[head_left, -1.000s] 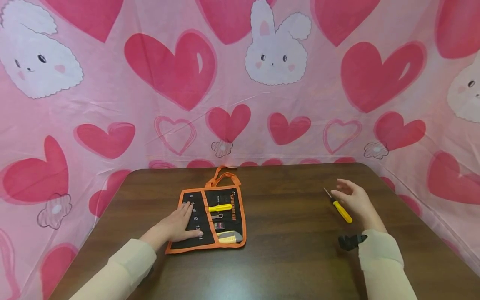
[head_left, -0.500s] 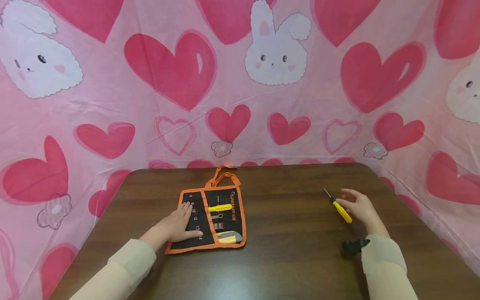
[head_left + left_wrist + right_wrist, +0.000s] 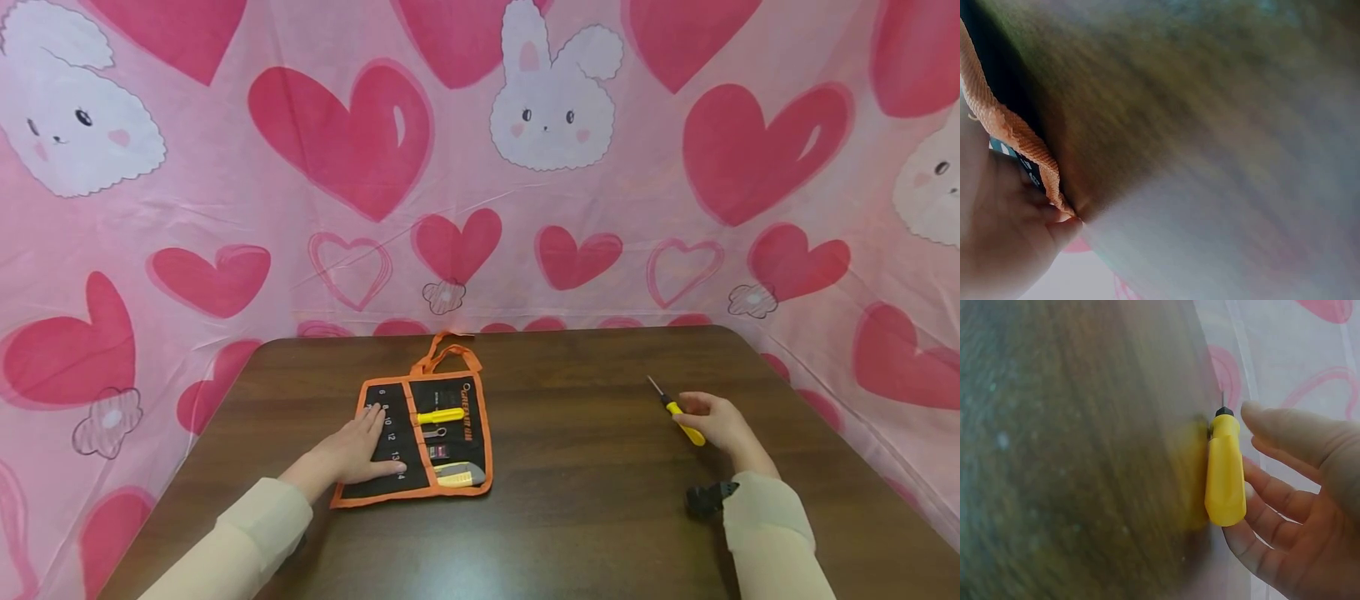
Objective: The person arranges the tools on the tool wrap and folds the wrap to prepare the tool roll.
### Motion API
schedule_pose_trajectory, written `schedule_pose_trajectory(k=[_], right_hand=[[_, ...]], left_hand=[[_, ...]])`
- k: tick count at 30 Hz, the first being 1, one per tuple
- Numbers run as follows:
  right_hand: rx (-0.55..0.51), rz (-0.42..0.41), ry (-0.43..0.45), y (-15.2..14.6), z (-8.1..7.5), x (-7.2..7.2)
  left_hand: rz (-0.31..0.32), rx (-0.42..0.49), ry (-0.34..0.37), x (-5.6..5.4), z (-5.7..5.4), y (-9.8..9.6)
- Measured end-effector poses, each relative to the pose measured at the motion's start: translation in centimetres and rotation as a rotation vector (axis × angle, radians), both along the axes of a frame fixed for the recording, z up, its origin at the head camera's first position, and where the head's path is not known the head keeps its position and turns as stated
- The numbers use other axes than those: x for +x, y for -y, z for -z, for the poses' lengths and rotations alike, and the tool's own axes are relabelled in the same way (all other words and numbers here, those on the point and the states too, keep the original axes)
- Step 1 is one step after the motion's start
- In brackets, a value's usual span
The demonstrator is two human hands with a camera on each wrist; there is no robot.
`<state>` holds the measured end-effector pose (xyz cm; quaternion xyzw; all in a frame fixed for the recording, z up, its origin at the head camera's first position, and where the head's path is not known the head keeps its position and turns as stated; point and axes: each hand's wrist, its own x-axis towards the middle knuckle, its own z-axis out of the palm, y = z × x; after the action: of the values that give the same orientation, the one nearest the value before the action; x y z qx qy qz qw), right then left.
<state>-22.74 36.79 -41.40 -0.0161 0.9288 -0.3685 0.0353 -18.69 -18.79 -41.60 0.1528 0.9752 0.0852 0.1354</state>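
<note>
My left hand (image 3: pixel 352 448) rests flat with spread fingers on the left part of a black tool pouch (image 3: pixel 386 492) with orange trim. Its orange edge (image 3: pixel 1013 134) runs along the fingers in the left wrist view. Pockets in the pouch hold a yellow-handled tool (image 3: pixel 441 415), a small wrench (image 3: pixel 439 432) and a yellow-and-grey utility knife (image 3: pixel 461 475). On the right, a screwdriver (image 3: pixel 686 426) with a yellow handle lies on the table. My right hand (image 3: pixel 722 429) is right beside that handle. In the right wrist view, fingertips reach the handle's side, while the thumb stands a little apart from it.
Brown wood-grain table (image 3: pixel 570 517) lies under everything. Orange ties (image 3: pixel 442 357) trail from the pouch toward the back edge. A pink curtain (image 3: pixel 630 192) with hearts and rabbits hangs behind and at the sides. A black wrist device (image 3: pixel 708 498) sits at the right cuff.
My right hand has come down and slightly toward me, from above the screwdriver to beside its handle. The left hand, pouch and screwdriver have stayed in place.
</note>
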Motion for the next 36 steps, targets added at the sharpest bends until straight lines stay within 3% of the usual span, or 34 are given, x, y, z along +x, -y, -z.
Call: schedule_pose_trajectory(k=[7, 15, 27, 36], right_hand=[[0.029, -0.002, 0.02, -0.14, 0.41, -0.22], [0.075, -0.001, -0.022, -0.04, 0.27, -0.33], [0.082, 0.03, 0.009, -0.06, 0.28, -0.55], [0.087, 0.033, -0.02, 0.14, 0.36, -0.57]], left_hand=[[0.002, 0.002, 0.0, 0.05, -0.01, -0.02], [0.002, -0.001, -0.007, 0.09, -0.1, -0.1], [0.004, -0.001, -0.014, 0.08, -0.18, -0.11], [0.003, 0.0, -0.015, 0.26, -0.2, -0.07]])
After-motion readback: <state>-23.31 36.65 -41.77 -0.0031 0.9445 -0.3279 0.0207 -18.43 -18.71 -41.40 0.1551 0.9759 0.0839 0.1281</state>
